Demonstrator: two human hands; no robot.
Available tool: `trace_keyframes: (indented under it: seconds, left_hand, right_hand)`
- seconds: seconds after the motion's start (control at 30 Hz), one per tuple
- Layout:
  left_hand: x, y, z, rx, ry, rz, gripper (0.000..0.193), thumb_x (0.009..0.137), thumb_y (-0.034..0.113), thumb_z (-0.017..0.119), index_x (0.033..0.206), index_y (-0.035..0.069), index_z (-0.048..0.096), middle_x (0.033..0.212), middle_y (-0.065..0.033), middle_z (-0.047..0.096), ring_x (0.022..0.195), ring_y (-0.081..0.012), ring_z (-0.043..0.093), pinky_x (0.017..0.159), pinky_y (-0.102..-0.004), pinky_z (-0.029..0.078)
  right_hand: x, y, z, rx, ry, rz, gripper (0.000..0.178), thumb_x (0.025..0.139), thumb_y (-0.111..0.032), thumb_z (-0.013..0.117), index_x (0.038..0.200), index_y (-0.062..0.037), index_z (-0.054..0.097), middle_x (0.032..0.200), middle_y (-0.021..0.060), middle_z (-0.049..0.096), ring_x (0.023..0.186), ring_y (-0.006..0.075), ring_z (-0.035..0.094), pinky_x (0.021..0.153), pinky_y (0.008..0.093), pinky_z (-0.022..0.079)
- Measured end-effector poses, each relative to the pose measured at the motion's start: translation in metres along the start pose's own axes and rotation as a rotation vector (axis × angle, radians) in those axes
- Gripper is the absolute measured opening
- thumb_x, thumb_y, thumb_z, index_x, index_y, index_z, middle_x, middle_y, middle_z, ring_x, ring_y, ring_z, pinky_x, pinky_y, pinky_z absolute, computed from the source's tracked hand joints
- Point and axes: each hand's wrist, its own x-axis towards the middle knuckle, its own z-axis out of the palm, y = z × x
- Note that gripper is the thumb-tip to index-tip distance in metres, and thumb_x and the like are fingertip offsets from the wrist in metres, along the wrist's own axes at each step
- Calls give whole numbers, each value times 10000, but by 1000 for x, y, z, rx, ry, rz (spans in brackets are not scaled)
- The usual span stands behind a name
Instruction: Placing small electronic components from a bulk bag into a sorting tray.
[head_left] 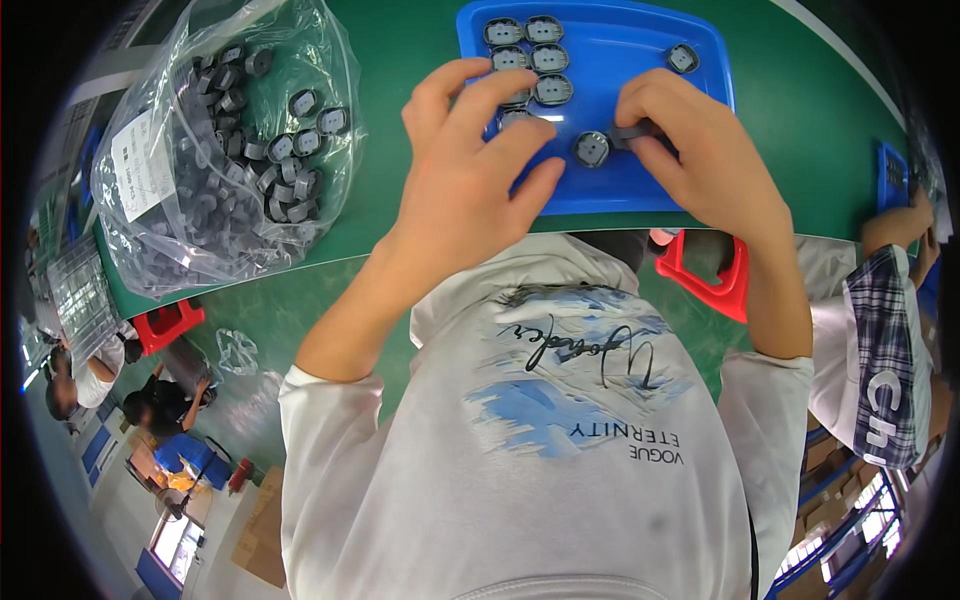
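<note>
While we look straight down over our own white printed shirt (560, 420), the widest thing before us is the green table (400, 60), and on its left part lies a big clear plastic bag (215, 140), slumped open and full of small dark grey round parts.

Straight ahead sits a blue tray (700, 60) with a raised rim. Along its far left corner the same grey parts (527, 45) lie flat in two short columns, and one more grey part (683, 58) rests apart near the far right corner. Red stools (712, 280) show below the table edge, and another person's checked sleeve (885, 340) comes in at the far right.

Our left hand (465, 180) lies over the tray's left half, fingers spread loosely and curved down over the lower end of the columns; we cannot tell whether anything is under them. Our right hand (700, 150) is over the tray's right half, thumb and forefinger pinched narrow on a dark held part (630, 132) whose long axis runs left to right, pointing toward the middle.

Smallest and most central is the loose round part (591, 149), lying flat on the tray between our two hands. It sits just left of the right fingertips, touching or almost touching the held piece, so the right hand is plainly nearer; the left thumb is near on its other side.
</note>
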Motion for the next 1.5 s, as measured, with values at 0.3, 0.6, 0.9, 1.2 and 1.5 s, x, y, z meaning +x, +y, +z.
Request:
trace_keyframes:
  seconds: [0.3, 0.6, 0.9, 1.2, 1.5]
  left_hand:
    - [10, 39, 27, 167, -189, 60, 334, 744, 236, 804, 1010, 39, 759, 1465, -173, 483, 1336, -450, 364, 1065, -581, 314]
    - [0, 17, -10, -28, 23, -128, 243, 768, 135, 791, 992, 52, 746, 1134, -92, 642, 1112, -338, 502, 950, -455, 427]
    - [-20, -6, -9, 33, 129, -165, 195, 757, 82, 793, 946, 61, 749, 1081, -68, 658, 1092, -307, 522, 893, -399, 464]
    - [-16, -15, -7, 20, 117, -152, 211, 765, 106, 789, 974, 99, 766, 1261, -104, 614, 1202, -342, 476, 973, -420, 430]
    - [-20, -6, -1, 63, 2, -172, 280, 774, 169, 801, 1053, 145, 798, 1496, -158, 491, 1313, -374, 397, 1088, -445, 351]
  right_hand:
    - [4, -12, -19, -147, 242, 150, 229, 793, -36, 753, 999, -14, 656, 966, 84, 611, 845, 239, 634, 778, 331, 517]
    - [14, -3, 11, -6, 97, -109, 197, 801, -45, 744, 978, -17, 663, 940, 84, 632, 863, 243, 626, 787, 352, 520]
    - [14, -10, 21, -181, 5, -234, 190, 765, -55, 743, 934, -41, 657, 969, 67, 592, 1037, 282, 565, 867, 406, 489]
    - [12, -16, 20, -150, -1, -51, 210, 758, -54, 757, 940, -50, 653, 948, 73, 586, 1006, 281, 566, 882, 401, 468]
    - [14, -4, 26, -165, 6, -217, 177, 792, -25, 738, 955, -29, 670, 997, 82, 592, 985, 279, 588, 846, 390, 497]
